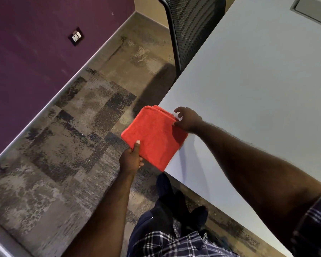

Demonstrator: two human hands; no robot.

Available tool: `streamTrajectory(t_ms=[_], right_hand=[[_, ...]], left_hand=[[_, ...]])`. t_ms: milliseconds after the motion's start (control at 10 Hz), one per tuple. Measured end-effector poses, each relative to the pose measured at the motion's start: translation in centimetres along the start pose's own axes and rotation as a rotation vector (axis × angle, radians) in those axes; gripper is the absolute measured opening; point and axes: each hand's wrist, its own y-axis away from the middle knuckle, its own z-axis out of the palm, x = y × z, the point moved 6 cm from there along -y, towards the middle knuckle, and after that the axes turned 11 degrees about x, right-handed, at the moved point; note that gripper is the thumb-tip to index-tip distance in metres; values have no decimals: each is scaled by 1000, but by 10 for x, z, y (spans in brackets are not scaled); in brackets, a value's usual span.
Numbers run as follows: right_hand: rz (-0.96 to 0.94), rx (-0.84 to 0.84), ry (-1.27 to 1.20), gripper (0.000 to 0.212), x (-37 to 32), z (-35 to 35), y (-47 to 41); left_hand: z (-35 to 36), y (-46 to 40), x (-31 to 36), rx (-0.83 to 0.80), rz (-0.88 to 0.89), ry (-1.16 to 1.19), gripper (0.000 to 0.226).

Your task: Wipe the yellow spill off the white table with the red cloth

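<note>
Head view shows your left hand point(131, 160) pinching the folded red cloth point(154, 137) at its near corner, your right hand point(187, 118) pinching its far edge, the cloth overhanging the left edge of the white table point(258, 80). Keep it folded flat as you carry it in. No yellow spill shows on the bare top; patchy carpet point(72, 145), a purple wall point(35, 52) and a mesh chair point(193, 25) surround it.

Bare forearms, short dark plaid shirt sleeve point(315, 219), navy trousers point(156, 219), black shoes point(198, 214).

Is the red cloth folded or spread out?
Folded: the red cloth shows stacked layers at its top corner, pinched by both hands at the table edge.
</note>
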Motion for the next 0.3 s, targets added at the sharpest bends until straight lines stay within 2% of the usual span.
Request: streamTrajectory(t_ms=[100,200,300], right_hand=[[-47,98,-19,53,1,-19,15],[-137,212,17,56,13,-53,53],[-194,269,55,58,30,-73,79]], left_hand=[[-11,7,13,125,90,-79,53],[-19,40,48,307,292,-151,46],[-12,68,70,343,496,-224,46]])
